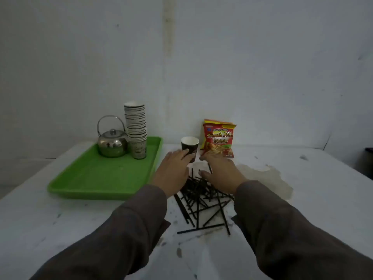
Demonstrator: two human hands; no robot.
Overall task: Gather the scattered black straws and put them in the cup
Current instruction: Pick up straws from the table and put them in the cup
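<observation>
Gathering not yet begun: both hands, left hand (173, 168) and right hand (220, 172), hover with fingers open and empty over the straws (201, 199), which need scooping together toward the cup (189, 147).

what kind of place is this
Probably a plain drinks or snack corner in a bare room, not a home kitchen: a steel kettle and a tall stack of paper cups on a green tray, and a snack packet leaning on the wall.

Both hands spread over black straws (201, 201), dark cup (189, 147) beyond, green tray (96, 178) left
</observation>
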